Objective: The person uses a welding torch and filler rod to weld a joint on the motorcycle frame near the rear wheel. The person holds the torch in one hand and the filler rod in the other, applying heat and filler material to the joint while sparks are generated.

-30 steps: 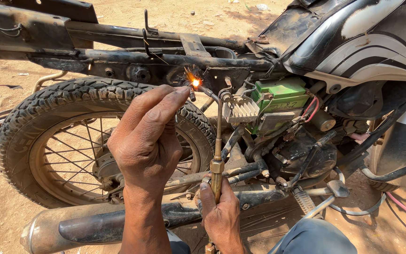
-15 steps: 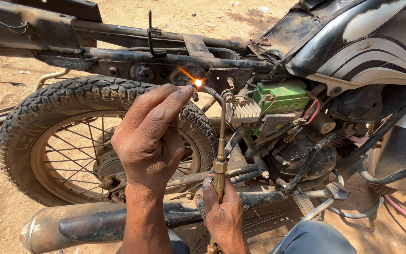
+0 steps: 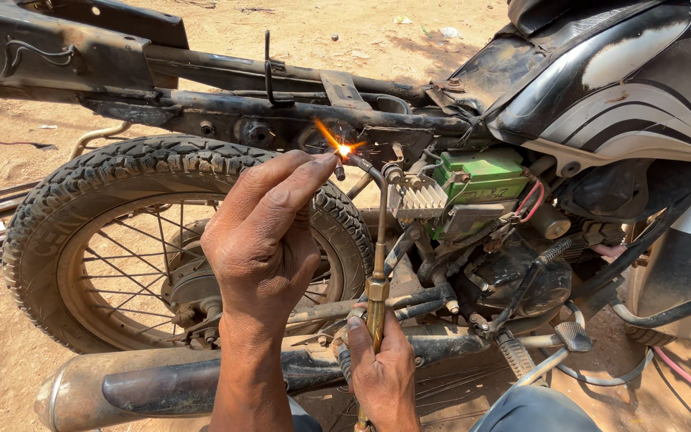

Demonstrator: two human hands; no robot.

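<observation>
Sunlit bare dirt lies all round a stripped motorcycle. Nearest, at six o'clock, the right hand (image 3: pixel 381 372) is clenched round the brass handle of a gas torch (image 3: pixel 377 280), whose thin neck rises toward twelve. At nine o'clock of it the left hand (image 3: pixel 261 240) pinches something thin between thumb and fingertips, too small to make out, right at the flame (image 3: pixel 344 149). Beyond, the flame plays on the black frame tube (image 3: pixel 281 116), with the rear tyre (image 3: pixel 121 172) at nine and a green battery (image 3: pixel 481 178) at three. Heating at the joint seems under way; the following move likely calls for steady aim and fingers kept off the flame.
</observation>
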